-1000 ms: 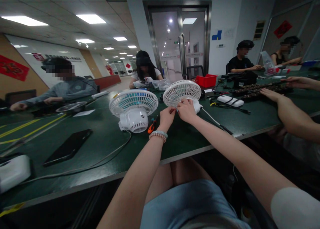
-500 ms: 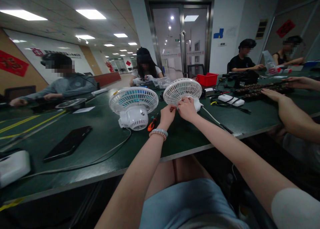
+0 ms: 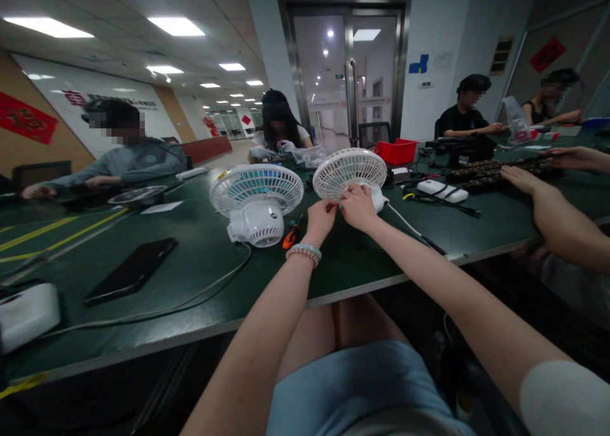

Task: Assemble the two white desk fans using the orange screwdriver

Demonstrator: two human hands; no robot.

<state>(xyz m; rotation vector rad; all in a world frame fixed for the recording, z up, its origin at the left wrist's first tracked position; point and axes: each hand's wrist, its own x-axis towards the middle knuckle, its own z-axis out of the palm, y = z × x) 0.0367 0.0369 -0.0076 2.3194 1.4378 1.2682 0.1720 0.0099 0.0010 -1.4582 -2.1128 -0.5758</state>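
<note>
A white fan (image 3: 350, 169) lies face-down on the green table, its grille tilted away from me. My right hand (image 3: 358, 207) is closed over the motor housing at its back, fingers curled round the near side. Close beside it, my left hand (image 3: 322, 218) is pinched at the housing's left edge; whatever its fingertips hold is hidden. A second white fan (image 3: 257, 194) rests just to the left, its round motor housing facing me. Between that fan and my left wrist lies a screwdriver (image 3: 291, 234) with an orange and black handle.
A black phone (image 3: 131, 272) and a white power block (image 3: 28, 315) lie at left, with a cable (image 3: 204, 296) along the table. To the right are a white strapped adapter (image 3: 442, 191), a red bin (image 3: 396, 151) and a neighbour's hands (image 3: 524, 180). Several people sit around the table.
The view has shifted very slightly. Both hands keep their places at the right-hand fan, with no clear movement of anything held.
</note>
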